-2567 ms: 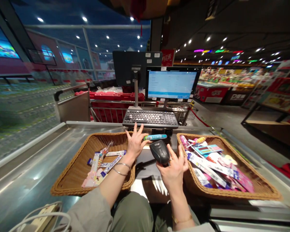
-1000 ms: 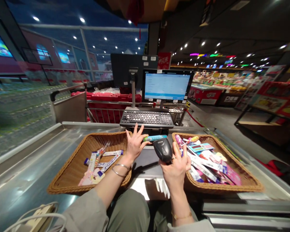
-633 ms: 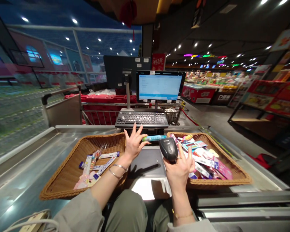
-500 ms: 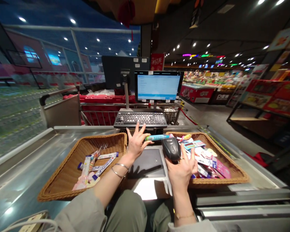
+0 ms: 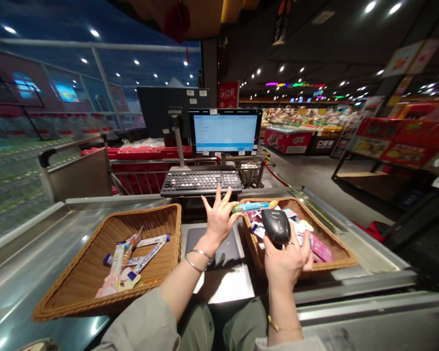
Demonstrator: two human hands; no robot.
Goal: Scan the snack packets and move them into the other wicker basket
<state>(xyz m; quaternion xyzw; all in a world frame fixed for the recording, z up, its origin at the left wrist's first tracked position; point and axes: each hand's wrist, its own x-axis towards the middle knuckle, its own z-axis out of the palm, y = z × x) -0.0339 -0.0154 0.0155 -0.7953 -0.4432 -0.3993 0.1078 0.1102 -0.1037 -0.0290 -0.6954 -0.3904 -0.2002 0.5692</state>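
Supermarket aisles glow in the background, and a brushed-steel counter (image 5: 29,253) runs across the foreground. Well to the left of the left hand sits a shallow wicker basket (image 5: 76,297) of coarse, stiff weave, with a few long flat packets (image 5: 131,253) lying loose inside. Just beyond that hand stand a dark keyboard (image 5: 199,180) and a lit monitor (image 5: 225,131).

The left hand (image 5: 219,222) is raised between the baskets with its fingers fanned wide. Thumb and forefinger appear to pinch the left end of a slim blue-green packet (image 5: 252,206), which juts level to the right over the near corner of a second wicker basket (image 5: 336,253). The packet looks light and fairly stiff, probably card with a glossy plastic face (so likely a little slick). Held by one end it could tip, and a pinch nearer its middle, across the flat faces, would probably be steadier.

Just right of and below it, the right hand (image 5: 287,261) is closed around the grip of a black scanner (image 5: 275,225). The scanner is hard moulded plastic with a rounded, smooth head, and likely much the heavier of the two things. Past that hand, pink and blue packets (image 5: 318,246) are heaped in the second basket.
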